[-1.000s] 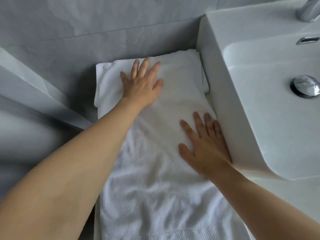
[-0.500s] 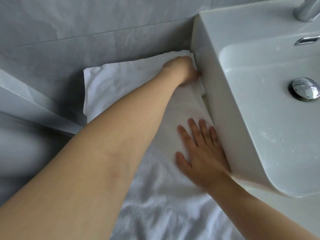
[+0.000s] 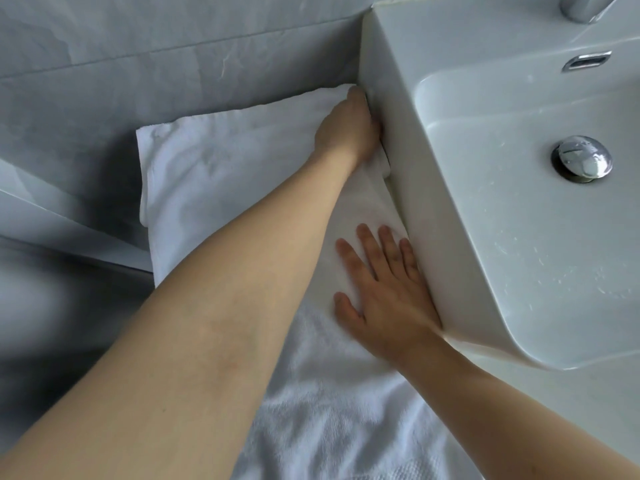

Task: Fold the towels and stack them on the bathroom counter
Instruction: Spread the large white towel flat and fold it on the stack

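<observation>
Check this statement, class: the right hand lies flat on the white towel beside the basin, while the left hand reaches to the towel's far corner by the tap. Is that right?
One detail is wrong. The left hand reaches the towel's far corner against the basin's outer side wall, not by the tap, which stands further off on the basin's top. The head view shows this. The right hand does lie flat on the towel beside the basin.

I read this as a bathroom: white ceramic basin (image 3: 519, 237) with chrome pop-up drain (image 3: 581, 160), overflow slot (image 3: 586, 61), faucet base (image 3: 585, 6), grey marbled wall tiles (image 3: 173, 46).
</observation>
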Demonstrator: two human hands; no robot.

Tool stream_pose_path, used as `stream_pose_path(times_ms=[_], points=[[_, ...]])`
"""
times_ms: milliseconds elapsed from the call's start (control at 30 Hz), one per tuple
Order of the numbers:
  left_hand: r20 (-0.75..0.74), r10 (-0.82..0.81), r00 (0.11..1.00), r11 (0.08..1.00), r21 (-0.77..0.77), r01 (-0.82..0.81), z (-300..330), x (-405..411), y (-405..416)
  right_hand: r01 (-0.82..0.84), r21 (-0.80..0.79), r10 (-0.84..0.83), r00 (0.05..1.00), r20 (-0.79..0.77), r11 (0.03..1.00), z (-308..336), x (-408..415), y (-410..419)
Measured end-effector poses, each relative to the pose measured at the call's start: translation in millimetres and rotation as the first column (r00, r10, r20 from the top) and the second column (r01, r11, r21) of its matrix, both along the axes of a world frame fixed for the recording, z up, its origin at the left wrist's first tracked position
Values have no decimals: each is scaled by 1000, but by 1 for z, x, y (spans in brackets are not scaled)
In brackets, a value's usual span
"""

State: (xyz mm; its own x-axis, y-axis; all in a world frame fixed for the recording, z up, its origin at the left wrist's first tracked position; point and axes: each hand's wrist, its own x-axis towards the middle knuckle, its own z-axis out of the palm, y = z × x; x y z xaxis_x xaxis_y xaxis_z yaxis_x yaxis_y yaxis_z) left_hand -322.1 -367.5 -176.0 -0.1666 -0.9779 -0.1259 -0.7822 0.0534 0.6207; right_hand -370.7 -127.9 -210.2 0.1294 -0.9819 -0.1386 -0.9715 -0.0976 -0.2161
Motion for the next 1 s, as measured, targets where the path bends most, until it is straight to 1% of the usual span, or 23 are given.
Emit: stream_pose_path(times_ms=[133,267,300,400,433,533,633,700,767,833,867,933,1000], points=[[50,81,995,992,91,-85,10,-5,-10,0,-4,0,1000,0,1000,0,-1,1],[63,38,997,981,186,-49,21,-3,-25,0,-12,0,1000,-8,1000,-1,-1,0],[67,41,997,980,190,-53,21,-4,-25,1,-13,-1,1000,-6,1000,-1,-1,0],[135,54,989,994,86,-66,17,-4,-21,5,-15,-5,1000,4,1000,0,-1,1],[142,69,987,994,75,-80,16,-5,-20,4,-16,-4,1000,3,1000,0,-1,1],[89,75,993,985,147,-88,20,-6,-22,8,-17,-7,1000,7,1000,-1,-1,2],[-6,127,992,949,290,-119,21,-2,-29,2,-13,-2,1000,4,1000,0,0,1],[-3,131,991,935,333,-123,22,0,-28,1,-9,-1,1000,6,1000,0,0,1],[59,64,996,952,294,-79,23,-2,-19,2,-9,-2,1000,12,1000,1,0,1],[170,-22,985,970,243,-20,23,-7,-9,10,-13,-9,1000,24,1000,1,-1,2],[216,-40,976,979,203,-5,20,-9,-6,12,-17,-11,1000,29,1000,1,-1,2],[267,-32,963,993,120,-1,14,-8,-5,5,-21,-5,999,35,1000,0,-1,2],[278,-7,961,999,51,-7,12,-5,-8,8,-25,-7,999,33,1000,-1,-2,2]])
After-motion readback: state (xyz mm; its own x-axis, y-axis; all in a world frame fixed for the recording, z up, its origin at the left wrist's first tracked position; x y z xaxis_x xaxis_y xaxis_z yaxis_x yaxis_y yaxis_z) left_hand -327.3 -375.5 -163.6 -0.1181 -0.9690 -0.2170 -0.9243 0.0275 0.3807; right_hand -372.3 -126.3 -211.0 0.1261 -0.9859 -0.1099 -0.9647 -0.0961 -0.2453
